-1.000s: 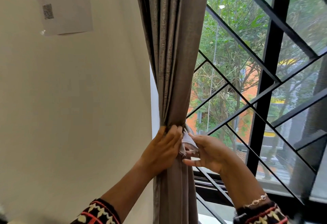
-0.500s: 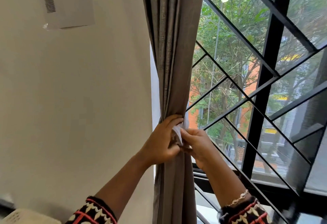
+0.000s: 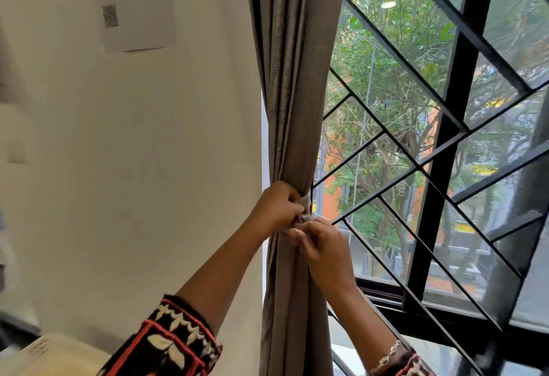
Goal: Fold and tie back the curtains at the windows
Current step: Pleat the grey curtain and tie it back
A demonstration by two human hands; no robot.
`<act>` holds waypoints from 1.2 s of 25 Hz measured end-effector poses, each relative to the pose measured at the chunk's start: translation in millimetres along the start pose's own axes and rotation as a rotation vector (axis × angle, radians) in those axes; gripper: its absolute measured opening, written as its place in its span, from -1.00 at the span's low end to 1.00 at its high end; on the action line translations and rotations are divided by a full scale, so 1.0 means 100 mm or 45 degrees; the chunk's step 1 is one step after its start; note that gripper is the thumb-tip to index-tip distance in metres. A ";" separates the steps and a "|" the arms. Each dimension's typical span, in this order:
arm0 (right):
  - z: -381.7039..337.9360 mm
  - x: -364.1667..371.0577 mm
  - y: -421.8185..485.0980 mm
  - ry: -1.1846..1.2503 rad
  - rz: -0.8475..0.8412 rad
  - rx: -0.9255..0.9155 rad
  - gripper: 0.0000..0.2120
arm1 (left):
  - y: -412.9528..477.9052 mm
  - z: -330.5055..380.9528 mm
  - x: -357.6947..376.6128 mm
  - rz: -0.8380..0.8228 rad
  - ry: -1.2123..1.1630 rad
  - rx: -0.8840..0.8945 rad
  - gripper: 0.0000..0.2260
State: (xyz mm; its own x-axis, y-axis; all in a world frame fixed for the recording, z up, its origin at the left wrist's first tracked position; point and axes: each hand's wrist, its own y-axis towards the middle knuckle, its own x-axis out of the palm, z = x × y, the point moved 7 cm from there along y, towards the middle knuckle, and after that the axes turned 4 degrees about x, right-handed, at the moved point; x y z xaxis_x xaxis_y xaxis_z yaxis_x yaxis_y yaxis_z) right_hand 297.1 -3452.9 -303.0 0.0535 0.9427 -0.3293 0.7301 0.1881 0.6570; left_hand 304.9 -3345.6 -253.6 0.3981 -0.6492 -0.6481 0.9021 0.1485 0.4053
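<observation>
A grey-brown curtain (image 3: 294, 78) hangs gathered into a narrow bundle at the left edge of the window. A thin pale tie-back (image 3: 305, 199) wraps round the bundle at its waist, mostly hidden by fingers. My left hand (image 3: 277, 206) grips the bundle and the tie from the left, fingers curled. My right hand (image 3: 322, 243) meets it from the right just below, its fingertips pinching the tie's ends where a small knot or fastening shows between the two hands.
A black window frame with a diagonal metal grille (image 3: 445, 153) fills the right side, trees and buildings beyond. A cream wall (image 3: 133, 168) on the left carries a printed sheet (image 3: 136, 7). A pale boxy object (image 3: 50, 355) sits at the lower left.
Both hands have closed in on the curtain's waist. The loose white tie end seen earlier between them is now drawn tight and nearly hidden under the fingers.
</observation>
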 end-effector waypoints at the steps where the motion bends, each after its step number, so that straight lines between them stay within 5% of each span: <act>1: 0.05 -0.02 -0.03 0.056 0.008 0.031 -0.92 | 0.00 0.01 -0.04 -0.001 -0.019 0.019 -0.90; 4: 0.13 -0.10 -0.10 0.124 0.048 0.048 -0.79 | -0.12 0.10 -0.19 0.165 -0.039 0.136 -0.94; 7: 0.13 -0.19 -0.13 0.189 0.095 -0.001 -0.66 | -0.33 0.25 -0.24 0.393 0.455 0.487 -0.94; 12: -0.29 -0.48 -0.04 0.052 0.259 -0.417 -0.74 | -0.32 0.19 -0.25 0.270 0.608 0.500 -0.74; 15: -0.55 -0.58 0.15 0.040 0.325 -0.604 -0.88 | -0.39 0.18 -0.22 0.258 0.451 0.555 -0.59; 19: -0.69 -0.48 0.46 0.032 0.341 -0.639 -0.85 | -0.49 0.10 -0.16 0.459 0.377 0.547 -0.69; 22: -0.71 -0.27 0.58 -0.050 0.282 -0.740 -0.98 | -0.54 0.01 -0.12 0.530 -0.047 0.497 -0.67; 30: -0.52 0.16 0.48 -0.312 0.200 -0.868 -0.62 | -0.56 -0.20 -0.32 0.699 -0.205 0.579 -0.65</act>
State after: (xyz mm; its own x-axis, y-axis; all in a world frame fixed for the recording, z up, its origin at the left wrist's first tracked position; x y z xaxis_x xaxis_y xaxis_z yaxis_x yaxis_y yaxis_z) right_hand 298.1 -3414.0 -241.5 0.3312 0.8991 -0.2862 0.1203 0.2606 0.9579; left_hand 244.9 -3318.0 -267.9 0.7119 -0.6772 -0.1859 0.4071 0.1823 0.8950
